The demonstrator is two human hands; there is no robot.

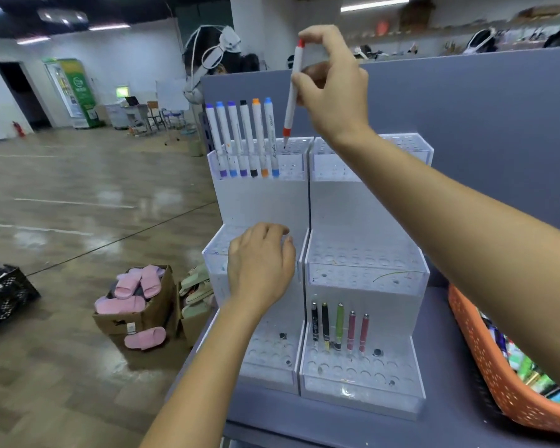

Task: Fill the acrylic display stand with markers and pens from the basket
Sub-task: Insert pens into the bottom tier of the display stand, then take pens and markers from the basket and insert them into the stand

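Note:
A tiered clear acrylic display stand (366, 266) sits on the grey table. My right hand (332, 88) pinches a white marker with red ends (292, 95), held nearly upright, its lower tip just above a hole in the top left tier. Several white markers (244, 137) with blue, purple, black and orange caps stand in that tier to the left. Several pens (338, 328) stand in the bottom right tier. My left hand (259, 265) rests on the middle left tier with fingers curled over its top. An orange basket (485, 363) of pens lies at the right edge.
A grey partition (466, 98) rises behind the stand. On the floor to the left are cardboard boxes (136, 305) of pink and green slippers and a black crate (4, 292). A person's head shows behind the partition.

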